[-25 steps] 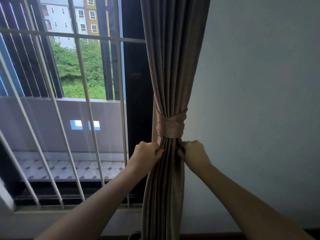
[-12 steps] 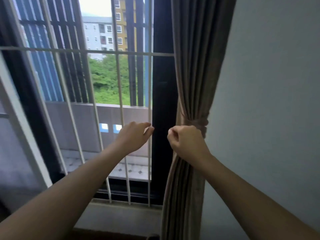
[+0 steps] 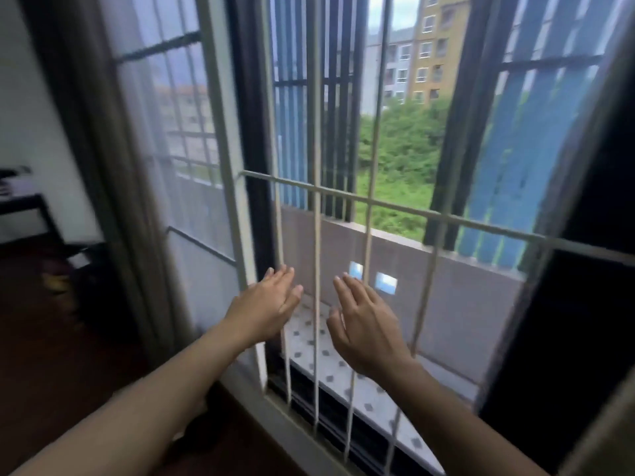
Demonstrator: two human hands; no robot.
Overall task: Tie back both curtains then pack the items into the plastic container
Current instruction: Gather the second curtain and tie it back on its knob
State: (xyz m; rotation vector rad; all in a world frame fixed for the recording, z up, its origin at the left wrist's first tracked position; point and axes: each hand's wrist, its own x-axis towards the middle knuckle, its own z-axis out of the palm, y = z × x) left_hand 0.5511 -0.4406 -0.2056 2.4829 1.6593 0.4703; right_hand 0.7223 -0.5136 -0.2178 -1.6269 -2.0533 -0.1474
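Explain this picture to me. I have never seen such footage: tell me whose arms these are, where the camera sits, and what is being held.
There is no machine here. A person wears one wide-angle camera on the head, looking forward and down, so the two bare arms are that person's own. The left hand and right hand are raised before a barred window, fingers straight, holding nothing. Beyond the bars lie a balcony, greenery and buildings. At the left hangs what looks like a curtain, blurred, and a dark table stands by the wall. No plastic container shows.
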